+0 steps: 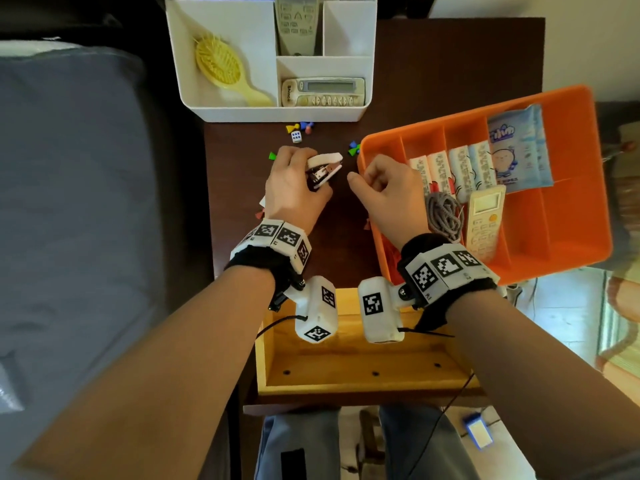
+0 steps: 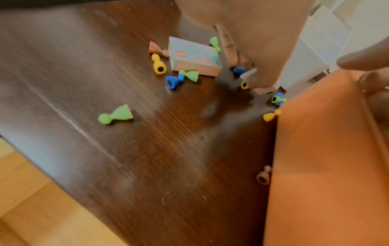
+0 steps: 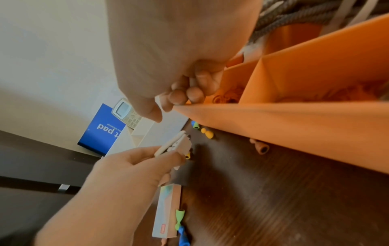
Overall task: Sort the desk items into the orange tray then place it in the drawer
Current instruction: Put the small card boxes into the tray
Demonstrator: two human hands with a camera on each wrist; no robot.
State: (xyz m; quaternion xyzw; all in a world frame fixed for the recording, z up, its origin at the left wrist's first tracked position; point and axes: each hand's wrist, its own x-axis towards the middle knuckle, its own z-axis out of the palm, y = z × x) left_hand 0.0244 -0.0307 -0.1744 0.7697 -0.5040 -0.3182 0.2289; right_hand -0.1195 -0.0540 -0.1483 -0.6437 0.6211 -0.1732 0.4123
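The orange tray (image 1: 571, 237) sits tilted over the desk's right edge; it holds wipes (image 1: 519, 147), tissue packs (image 1: 460, 171), a white remote (image 1: 483, 220) and a grey cord (image 1: 443, 213). My left hand (image 1: 311, 168) grips a white stapler (image 1: 325, 161) just above the desk, left of the tray. In the right wrist view the stapler (image 3: 174, 146) is pinched between thumb and fingers. My right hand (image 1: 367, 178) hovers at the tray's near-left corner (image 3: 294, 124), fingers (image 3: 181, 96) curled in with nothing visible between them. Coloured pawns (image 2: 115, 114), a die (image 1: 296, 136) and a small box (image 2: 193, 56) lie on the desk.
A white organiser (image 1: 367, 57) at the back holds a yellow hairbrush (image 1: 221, 67) and two remotes (image 1: 322, 91). The wooden drawer (image 1: 346, 368) stands pulled out below my wrists. A grey bed (image 1: 69, 202) borders the desk on the left.
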